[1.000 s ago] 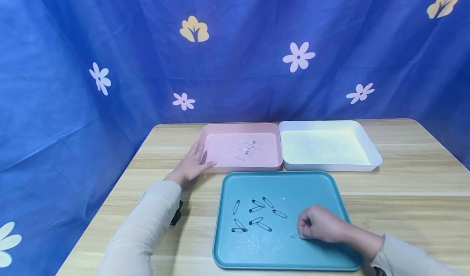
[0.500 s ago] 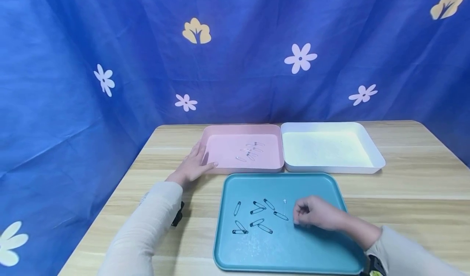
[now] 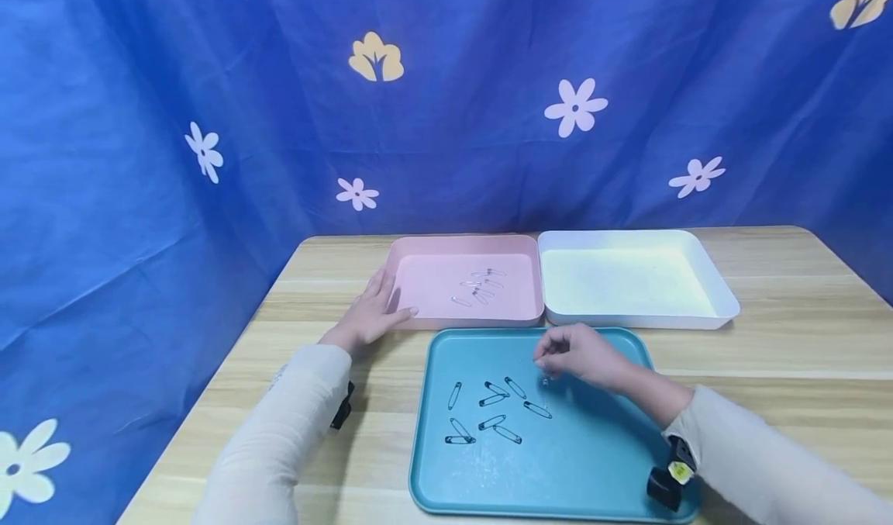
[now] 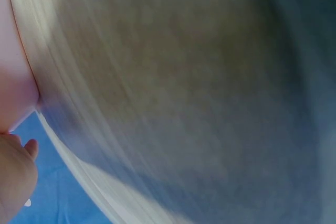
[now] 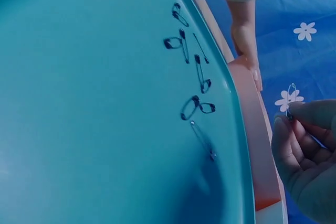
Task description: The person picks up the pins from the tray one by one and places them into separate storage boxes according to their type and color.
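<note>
My right hand (image 3: 582, 354) is above the back of the teal tray (image 3: 530, 478). Between thumb and forefinger it pinches a silver safety pin (image 5: 292, 98), upright in the right wrist view. My left hand (image 3: 370, 314) rests at the left side of the pink tray (image 3: 432, 277), fingers extended along its rim. Several silver safety pins (image 3: 481, 295) lie in that pink tray. On the teal tray are several black safety pins (image 3: 508, 434), some overlapping, and one silver safety pin (image 5: 202, 140) in my right hand's shadow.
A white tray (image 3: 624, 277) sits right of the pink one, both behind the teal tray. All stand on a wooden table (image 3: 788, 339), with a blue flowered curtain (image 3: 460, 122) behind. A black wrist device (image 3: 670, 474) hangs under my right sleeve over the tray.
My right hand has picked up a silver safety pin from the teal tray's right part. It has moved away from me to the tray's back edge. My left hand stays put.
</note>
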`<state>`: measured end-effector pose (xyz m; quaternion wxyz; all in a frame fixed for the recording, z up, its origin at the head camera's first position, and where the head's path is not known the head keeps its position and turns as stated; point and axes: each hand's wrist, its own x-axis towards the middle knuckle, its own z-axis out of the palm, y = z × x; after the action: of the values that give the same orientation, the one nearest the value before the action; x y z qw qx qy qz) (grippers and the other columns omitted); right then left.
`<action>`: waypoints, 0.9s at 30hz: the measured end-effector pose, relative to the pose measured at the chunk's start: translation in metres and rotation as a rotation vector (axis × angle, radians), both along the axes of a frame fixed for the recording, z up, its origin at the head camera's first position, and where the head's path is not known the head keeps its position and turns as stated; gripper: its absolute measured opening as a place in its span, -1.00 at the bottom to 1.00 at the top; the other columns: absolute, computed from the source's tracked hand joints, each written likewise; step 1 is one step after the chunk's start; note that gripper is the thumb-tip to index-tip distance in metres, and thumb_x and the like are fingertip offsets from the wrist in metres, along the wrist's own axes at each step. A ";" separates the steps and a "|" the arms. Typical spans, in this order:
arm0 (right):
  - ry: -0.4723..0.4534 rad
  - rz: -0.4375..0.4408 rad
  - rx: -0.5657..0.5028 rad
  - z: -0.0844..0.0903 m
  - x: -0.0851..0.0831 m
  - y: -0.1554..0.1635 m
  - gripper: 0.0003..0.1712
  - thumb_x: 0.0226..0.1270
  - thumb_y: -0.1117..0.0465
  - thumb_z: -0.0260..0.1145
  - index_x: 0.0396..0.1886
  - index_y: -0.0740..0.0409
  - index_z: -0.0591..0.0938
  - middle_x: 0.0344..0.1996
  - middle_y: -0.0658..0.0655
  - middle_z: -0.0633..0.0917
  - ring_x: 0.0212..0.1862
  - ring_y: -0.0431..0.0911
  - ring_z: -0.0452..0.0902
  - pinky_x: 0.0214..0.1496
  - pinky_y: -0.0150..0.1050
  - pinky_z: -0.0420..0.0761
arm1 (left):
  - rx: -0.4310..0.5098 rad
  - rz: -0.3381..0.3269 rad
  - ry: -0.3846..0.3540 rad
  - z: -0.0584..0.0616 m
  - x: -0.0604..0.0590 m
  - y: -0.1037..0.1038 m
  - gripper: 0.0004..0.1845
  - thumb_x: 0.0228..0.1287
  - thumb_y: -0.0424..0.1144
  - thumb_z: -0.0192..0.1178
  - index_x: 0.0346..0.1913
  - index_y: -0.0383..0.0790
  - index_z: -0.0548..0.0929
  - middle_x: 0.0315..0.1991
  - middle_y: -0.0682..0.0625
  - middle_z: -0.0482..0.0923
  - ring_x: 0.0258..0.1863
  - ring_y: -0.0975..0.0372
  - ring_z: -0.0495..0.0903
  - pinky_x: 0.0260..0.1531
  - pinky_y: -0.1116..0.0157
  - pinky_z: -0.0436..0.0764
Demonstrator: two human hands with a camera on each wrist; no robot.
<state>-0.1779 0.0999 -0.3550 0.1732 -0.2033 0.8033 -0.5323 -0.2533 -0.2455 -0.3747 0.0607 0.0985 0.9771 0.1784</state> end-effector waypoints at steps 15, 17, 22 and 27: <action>-0.025 -0.240 -0.029 0.010 -0.051 -0.038 -0.85 0.08 0.39 0.20 -0.32 0.35 0.57 -0.37 0.15 0.57 -0.38 -0.06 0.49 -0.30 -0.21 0.55 | -0.019 -0.003 -0.004 -0.002 -0.001 -0.001 0.01 0.02 0.39 -0.21 0.32 -0.25 -0.26 0.32 -0.18 -0.43 0.27 -0.05 -0.29 0.13 -0.10 -0.09; -0.030 -0.265 -0.017 0.011 -0.059 -0.044 -0.85 0.08 0.38 0.20 -0.31 0.34 0.57 -0.35 0.16 0.57 -0.35 -0.04 0.52 -0.28 -0.21 0.55 | -0.015 -0.005 -0.005 -0.002 -0.001 -0.001 0.02 0.02 0.39 -0.20 0.32 -0.26 -0.26 0.32 -0.18 -0.43 0.27 -0.05 -0.29 0.13 -0.10 -0.08; -0.018 -0.277 -0.013 0.011 -0.078 -0.061 -0.84 0.07 0.40 0.20 -0.31 0.36 0.57 -0.31 0.16 0.56 -0.36 -0.08 0.54 -0.24 -0.19 0.54 | 0.008 -0.002 -0.010 -0.001 -0.001 -0.001 0.02 0.02 0.38 -0.18 0.32 -0.25 -0.28 0.32 -0.19 -0.43 0.26 -0.07 -0.28 0.13 -0.10 -0.09; 0.012 -0.271 -0.026 0.006 -0.093 -0.080 -0.86 0.03 0.45 0.20 -0.36 0.38 0.58 -0.40 0.17 0.58 -0.42 -0.13 0.53 -0.31 -0.29 0.56 | 0.011 -0.001 -0.012 -0.001 -0.002 -0.001 0.02 0.03 0.37 -0.16 0.32 -0.23 -0.32 0.32 -0.18 -0.44 0.27 -0.05 -0.30 0.14 -0.09 -0.11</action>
<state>-0.2713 0.0202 -0.3489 0.0925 -0.0982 0.8175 -0.5598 -0.2554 -0.2463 -0.3759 0.0660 0.0981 0.9757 0.1844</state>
